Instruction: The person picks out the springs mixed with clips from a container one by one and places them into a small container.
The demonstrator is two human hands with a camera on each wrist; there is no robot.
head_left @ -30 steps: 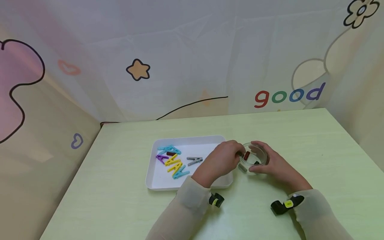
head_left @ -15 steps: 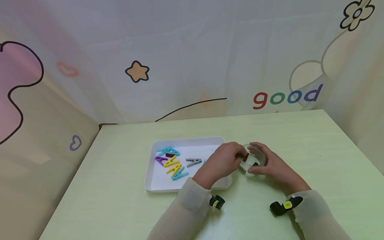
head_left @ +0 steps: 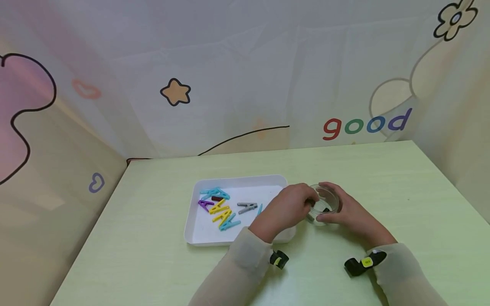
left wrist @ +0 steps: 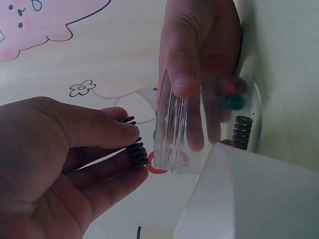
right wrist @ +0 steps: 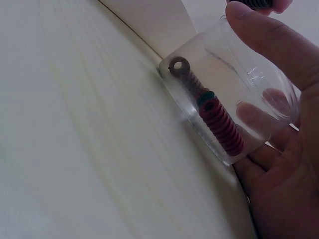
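Note:
My left hand [head_left: 289, 208] pinches a dark coil spring [left wrist: 138, 155] between thumb and fingers, just outside the mouth of a clear jar [head_left: 325, 196]. The jar is lidless and stands on the table, close to the tray's right side. My right hand [head_left: 346, 208] grips it from the right, thumb at the near side and fingers round the far side. Inside, the right wrist view shows a red spring [right wrist: 222, 127], a green spring [right wrist: 205, 97] and a grey-brown spring [right wrist: 180, 66] near the bottom. From the head camera, my left fingers cover the held spring.
Left of the jar, a white tray [head_left: 195, 236] holds blue, yellow, purple and grey plastic clips, among them a grey clip [head_left: 247, 207]. A dark red spring [head_left: 216, 198] lies among the clips. My left forearm crosses the tray's near right corner.
My left hand has shifted slightly right, over the jar's rim, and now hides the red spring from the head camera. The right hand keeps its grip on the jar.

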